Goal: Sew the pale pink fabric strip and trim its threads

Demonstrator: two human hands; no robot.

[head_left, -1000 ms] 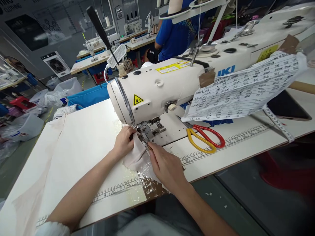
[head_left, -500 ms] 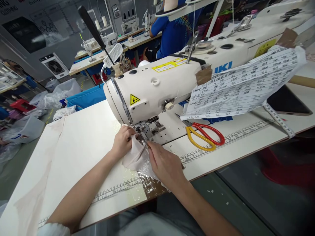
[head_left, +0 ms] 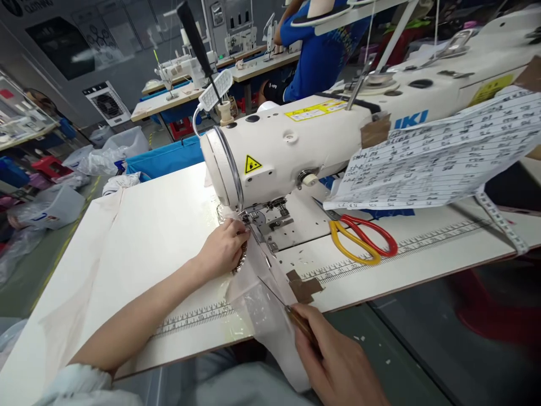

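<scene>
A strip of pale, thin fabric (head_left: pixel 270 316) runs from under the needle area of the white sewing machine (head_left: pixel 270 152) toward me and hangs over the table's front edge. My left hand (head_left: pixel 226 245) pinches the fabric just left of the presser foot, with its fingers closed. Wrapped around a wooden-handled awl (head_left: pixel 299 324), my right hand (head_left: pixel 333 358) is at the front edge. The awl's thin metal point lies over the fabric, aimed up and left toward the machine; whether it touches the cloth I cannot tell.
Scissors (head_left: pixel 363 239) with red and yellow handles lie right of the needle area. A handwritten sheet (head_left: pixel 439 155) is taped to the machine, with a tape measure (head_left: pixel 501 223) below. Plastic bins (head_left: pixel 51 206) stand at left; a person in blue (head_left: pixel 321 51) sits behind.
My right hand has moved from beside the presser foot down and toward me, bringing the awl into view. More fabric now stretches to the front edge. The view has shifted slightly.
</scene>
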